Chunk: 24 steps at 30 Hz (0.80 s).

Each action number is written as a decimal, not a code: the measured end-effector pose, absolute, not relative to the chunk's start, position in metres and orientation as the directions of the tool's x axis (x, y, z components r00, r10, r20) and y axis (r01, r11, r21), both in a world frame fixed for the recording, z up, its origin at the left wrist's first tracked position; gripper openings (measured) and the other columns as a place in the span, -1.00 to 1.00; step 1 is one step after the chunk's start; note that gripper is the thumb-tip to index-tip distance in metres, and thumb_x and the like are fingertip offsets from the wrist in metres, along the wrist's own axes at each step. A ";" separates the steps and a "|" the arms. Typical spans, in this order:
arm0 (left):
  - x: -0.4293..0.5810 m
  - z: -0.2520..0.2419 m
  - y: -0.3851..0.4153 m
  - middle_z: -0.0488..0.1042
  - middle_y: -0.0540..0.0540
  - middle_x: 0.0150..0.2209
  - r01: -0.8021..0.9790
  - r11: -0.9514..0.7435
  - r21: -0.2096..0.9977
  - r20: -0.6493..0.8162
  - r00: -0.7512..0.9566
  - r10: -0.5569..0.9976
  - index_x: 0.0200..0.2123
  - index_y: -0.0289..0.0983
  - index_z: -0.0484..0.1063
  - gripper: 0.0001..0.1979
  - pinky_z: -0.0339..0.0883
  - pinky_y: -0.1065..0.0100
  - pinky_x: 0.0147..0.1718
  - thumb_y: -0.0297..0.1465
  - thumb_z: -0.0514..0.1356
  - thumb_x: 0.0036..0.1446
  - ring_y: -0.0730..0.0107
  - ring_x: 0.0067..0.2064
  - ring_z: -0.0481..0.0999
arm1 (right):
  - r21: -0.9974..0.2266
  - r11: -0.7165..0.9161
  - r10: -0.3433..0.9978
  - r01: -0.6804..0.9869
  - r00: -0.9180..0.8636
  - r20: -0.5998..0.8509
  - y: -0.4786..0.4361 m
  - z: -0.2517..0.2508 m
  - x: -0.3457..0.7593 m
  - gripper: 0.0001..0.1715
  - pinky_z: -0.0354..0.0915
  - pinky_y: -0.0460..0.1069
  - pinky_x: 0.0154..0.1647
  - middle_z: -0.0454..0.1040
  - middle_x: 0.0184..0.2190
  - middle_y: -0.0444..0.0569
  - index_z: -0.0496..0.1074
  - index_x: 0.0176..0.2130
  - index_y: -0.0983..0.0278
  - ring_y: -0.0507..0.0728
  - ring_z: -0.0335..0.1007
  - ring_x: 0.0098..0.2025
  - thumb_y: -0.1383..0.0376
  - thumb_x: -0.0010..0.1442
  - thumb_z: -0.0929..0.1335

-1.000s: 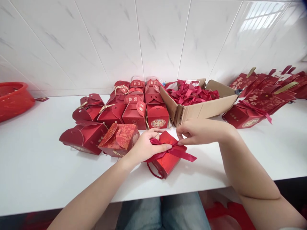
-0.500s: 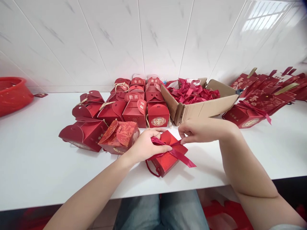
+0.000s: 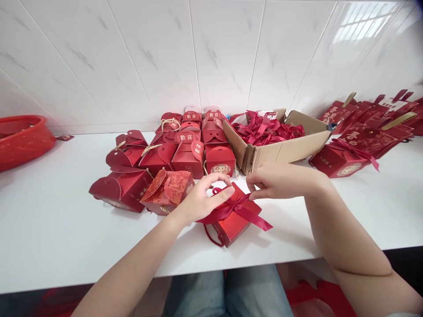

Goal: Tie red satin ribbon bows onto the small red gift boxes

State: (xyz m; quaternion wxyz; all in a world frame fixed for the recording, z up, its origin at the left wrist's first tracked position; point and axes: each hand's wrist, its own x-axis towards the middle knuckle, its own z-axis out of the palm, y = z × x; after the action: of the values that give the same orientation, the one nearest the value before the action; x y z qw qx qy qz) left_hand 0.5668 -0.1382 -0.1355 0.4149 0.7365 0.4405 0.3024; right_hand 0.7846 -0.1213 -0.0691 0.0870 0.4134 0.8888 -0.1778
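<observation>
A small red gift box (image 3: 231, 225) lies near the table's front edge. Tied across its top is a dark red ribbon (image 3: 246, 212), knotted in the middle, with one tail out to the right and another to the left. A dark red cord (image 3: 211, 235) hangs at the box's near left side. Over the left part of the bow, my left hand (image 3: 206, 198) has thumb and forefinger apart, curved above the ribbon. My right hand (image 3: 266, 182) pinches the ribbon at the box's right side, its other fingers curled.
Several red gift boxes (image 3: 188, 156) stand in rows behind and left. A cardboard box (image 3: 287, 152) of loose ribbons (image 3: 264, 130) sits at the back. Red gift bags (image 3: 366, 125) and a ribboned box (image 3: 340, 160) are at right, a red basin (image 3: 28, 145) at far left.
My left thumb and fingers have let go of the ribbon and lifted slightly. The knot now shows tighter at the centre. My right hand keeps its pinch.
</observation>
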 end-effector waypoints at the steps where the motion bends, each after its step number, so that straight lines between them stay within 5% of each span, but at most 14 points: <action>1: 0.567 -0.135 -0.139 0.42 -0.03 0.03 0.429 -0.341 0.836 0.141 0.433 0.890 -0.29 -0.15 0.45 -0.75 0.13 0.13 0.15 -0.11 0.16 0.12 0.19 0.13 0.30 | -0.253 0.596 0.702 0.762 -0.647 -0.297 -0.121 -0.069 0.785 -0.76 0.05 -0.06 -0.54 0.42 -0.50 -0.06 0.39 -0.44 0.28 0.03 0.25 -0.51 0.22 0.20 0.27; 6: 0.572 -0.136 -0.145 0.40 -0.01 0.07 0.551 -0.524 0.649 0.291 0.457 0.840 -0.45 -0.13 0.54 -0.81 0.10 0.03 0.15 -0.16 0.26 0.04 0.11 0.19 0.15 | -0.253 0.600 0.712 0.759 -0.651 -0.263 -0.121 -0.072 0.786 -0.76 0.04 -0.06 -0.55 0.40 -0.52 -0.09 0.38 -0.43 0.27 0.02 0.22 -0.51 0.21 0.21 0.29; 24: 0.576 -0.139 -0.144 0.40 0.09 0.12 0.552 -0.420 0.721 0.162 0.455 0.876 -0.57 -0.18 0.47 -0.85 0.10 -0.09 0.12 -0.28 0.32 -0.07 0.08 0.23 0.13 | -0.305 0.643 0.648 0.703 -0.711 -0.273 -0.112 -0.076 0.792 -0.75 0.00 -0.07 -0.54 0.36 -0.55 -0.14 0.29 -0.45 0.26 -0.01 0.17 -0.54 0.19 0.21 0.29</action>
State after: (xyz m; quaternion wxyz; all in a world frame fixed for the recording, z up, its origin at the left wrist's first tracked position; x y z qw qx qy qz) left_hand 0.5756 -0.1440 -0.1394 0.3005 0.7983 0.4469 0.2695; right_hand 0.7922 -0.1116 -0.0758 0.0697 0.3738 0.9036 -0.1973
